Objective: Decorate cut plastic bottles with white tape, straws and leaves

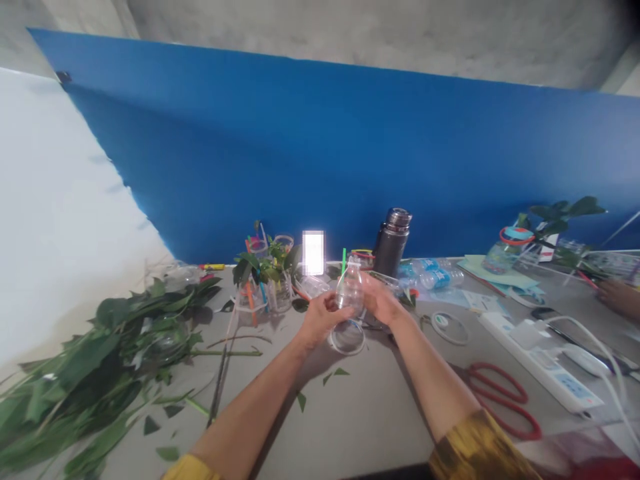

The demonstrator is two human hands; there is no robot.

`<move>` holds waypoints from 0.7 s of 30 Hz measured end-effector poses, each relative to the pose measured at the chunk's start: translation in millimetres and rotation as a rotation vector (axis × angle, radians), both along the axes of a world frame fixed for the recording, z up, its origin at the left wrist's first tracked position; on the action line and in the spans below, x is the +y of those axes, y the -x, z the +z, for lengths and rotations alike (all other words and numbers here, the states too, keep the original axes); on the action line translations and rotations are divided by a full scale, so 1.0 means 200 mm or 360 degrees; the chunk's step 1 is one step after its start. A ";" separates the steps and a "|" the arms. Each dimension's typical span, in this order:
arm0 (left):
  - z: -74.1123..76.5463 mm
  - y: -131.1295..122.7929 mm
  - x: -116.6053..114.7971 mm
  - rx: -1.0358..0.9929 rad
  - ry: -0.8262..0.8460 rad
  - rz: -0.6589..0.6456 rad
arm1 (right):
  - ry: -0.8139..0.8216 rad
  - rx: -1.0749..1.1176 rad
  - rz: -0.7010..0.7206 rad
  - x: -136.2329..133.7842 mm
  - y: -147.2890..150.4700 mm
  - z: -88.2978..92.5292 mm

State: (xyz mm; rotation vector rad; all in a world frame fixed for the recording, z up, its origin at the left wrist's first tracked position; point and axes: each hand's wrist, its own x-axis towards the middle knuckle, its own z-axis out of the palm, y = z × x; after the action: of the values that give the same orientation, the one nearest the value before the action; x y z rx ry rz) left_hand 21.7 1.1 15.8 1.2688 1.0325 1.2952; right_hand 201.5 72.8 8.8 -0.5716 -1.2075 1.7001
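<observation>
A clear plastic bottle top (351, 288) with a narrow neck stands upright at the centre of the head view. My left hand (323, 319) pinches its lower left side between thumb and fingers. On the bottle's right, my right hand (380, 300) is blurred, its fingers loosely extended near the plastic; whether they touch it is unclear. A green straw (344, 261) rises beside the neck. Just below the bottle, a clear ring-shaped piece (348, 337) lies on the grey table (350, 427).
Leafy branches (95, 347) cover the left side. Behind are plant-filled clear containers (280, 287) and a dark thermos (393, 243). Red-handled scissors (505, 393), a white power strip (543, 367) and plastic bottles (435, 275) lie to the right. Another person's hand (620, 298) is at far right.
</observation>
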 end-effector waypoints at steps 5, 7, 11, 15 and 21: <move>-0.04 0.04 0.02 -0.0200 -0.0032 -0.0194 | -0.0114 -0.0009 0.0207 -0.02 0.01 -0.01; -0.06 0.04 0.03 -0.0248 -0.0004 -0.0244 | -0.0138 -0.0017 0.0182 -0.03 0.03 -0.01; -0.10 0.01 0.05 -0.0356 -0.0033 -0.0179 | -0.0192 0.0023 0.0008 -0.05 0.08 0.00; -0.11 -0.02 0.05 -0.0298 -0.0061 -0.0020 | -0.0278 -0.0051 -0.0206 -0.08 0.14 -0.01; -0.06 0.02 0.04 -0.0059 -0.0025 -0.0078 | -0.0324 -0.0123 -0.0145 -0.10 0.18 -0.03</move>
State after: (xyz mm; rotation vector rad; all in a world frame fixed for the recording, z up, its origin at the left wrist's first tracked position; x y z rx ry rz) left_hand 18.6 8.5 3.2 1.2698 0.9612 1.2875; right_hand 166.4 52.8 2.8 -0.5630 -1.3701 1.4697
